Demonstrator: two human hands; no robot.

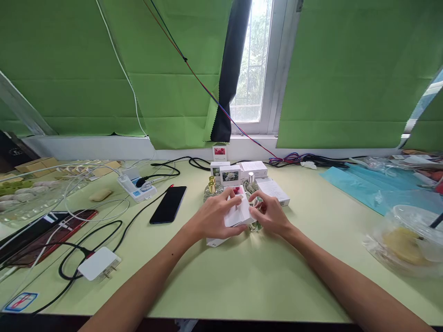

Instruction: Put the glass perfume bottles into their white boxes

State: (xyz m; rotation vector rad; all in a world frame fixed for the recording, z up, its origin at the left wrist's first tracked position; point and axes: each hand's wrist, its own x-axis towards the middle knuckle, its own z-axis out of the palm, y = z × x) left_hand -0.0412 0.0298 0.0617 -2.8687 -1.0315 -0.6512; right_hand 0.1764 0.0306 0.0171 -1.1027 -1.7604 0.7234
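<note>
My left hand [216, 213] is wrapped round a small white box [238, 211] with a pink flower picture at its far end. The fingers of my right hand [272, 213] are closed at the cap of a glass bottle [255, 225], beside the box's right edge. Behind the hands are a gold-capped bottle [212, 186] and a silver-capped bottle [250, 183]. White boxes with flower pictures [230, 175] stand behind them. Another white box [216, 242] shows partly under my left hand.
A dark phone [168, 204] lies left of the hands. Farther left are a power strip [136, 186], a white charger [99, 263] and tangled cables. A lidded plastic container [411, 235] and blue sheets [360, 182] are at the right. White boxes [273, 190] lie behind my right hand.
</note>
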